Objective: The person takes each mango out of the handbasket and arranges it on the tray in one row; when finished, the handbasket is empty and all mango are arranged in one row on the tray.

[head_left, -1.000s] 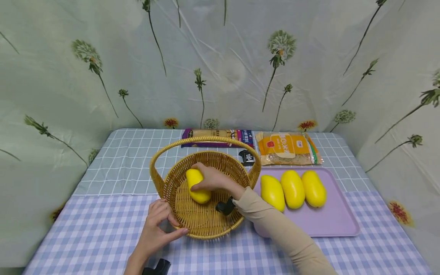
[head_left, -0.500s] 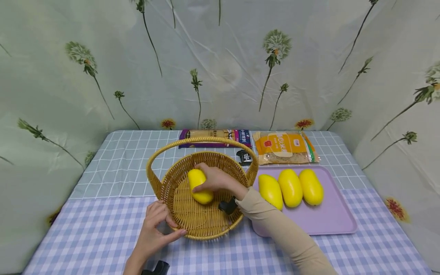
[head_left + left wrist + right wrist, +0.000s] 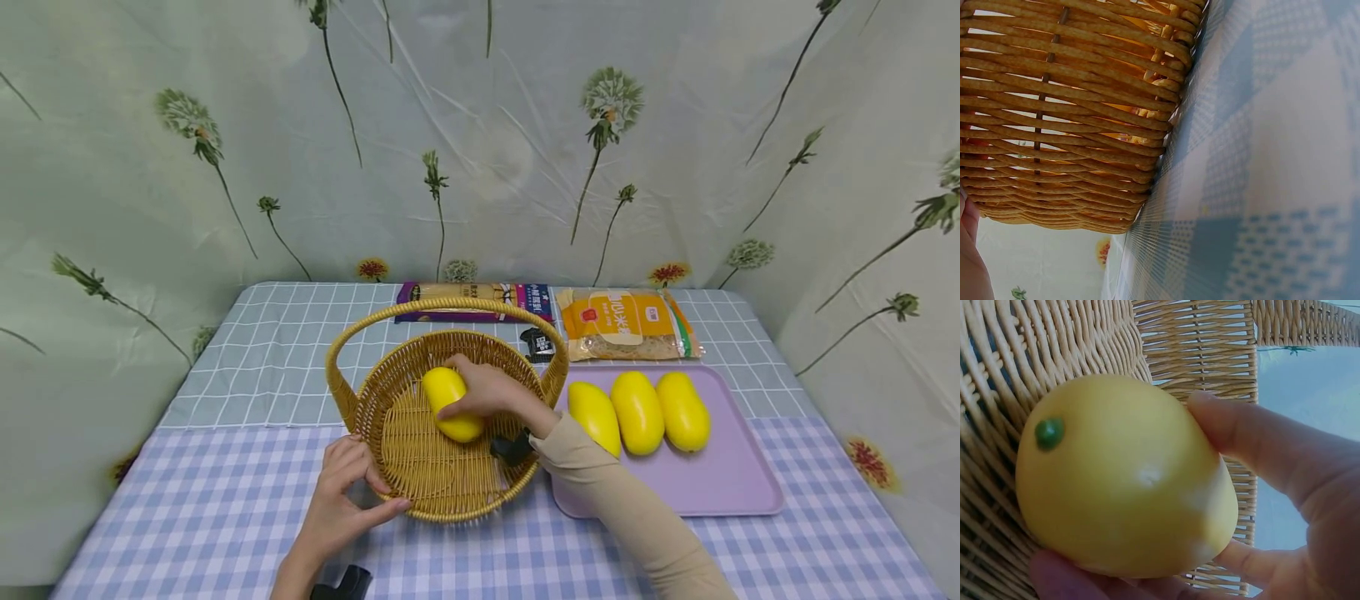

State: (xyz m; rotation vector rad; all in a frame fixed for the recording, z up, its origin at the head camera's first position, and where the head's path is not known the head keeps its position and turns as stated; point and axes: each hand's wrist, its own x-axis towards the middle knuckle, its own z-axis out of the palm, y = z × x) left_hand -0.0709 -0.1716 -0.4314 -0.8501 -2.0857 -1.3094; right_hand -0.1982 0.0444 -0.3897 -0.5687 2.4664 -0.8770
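Note:
A yellow mango (image 3: 444, 393) with a green stem nub is inside the round wicker basket (image 3: 420, 479). My right hand (image 3: 487, 392) grips it, thumb on one side and fingers round the other. In the right wrist view the mango (image 3: 1122, 481) lies close against the woven wicker. My left hand (image 3: 343, 492) holds the basket's rim at the front left, with the thumb along the front edge. The left wrist view shows the basket's outer wall (image 3: 1054, 137) near the checked cloth, and only a bit of the hand at the edge.
A purple tray (image 3: 720, 492) with three more mangoes (image 3: 637, 412) stands right of the basket, under the right forearm. Behind lie an orange grain bag (image 3: 630, 323), a purple packet (image 3: 532, 300) and a small black item (image 3: 538, 343). The basket's tall handle (image 3: 446, 305) arches over it.
My right hand has shifted a little to the right inside the basket, carrying the mango along. The left hand keeps its place on the rim.

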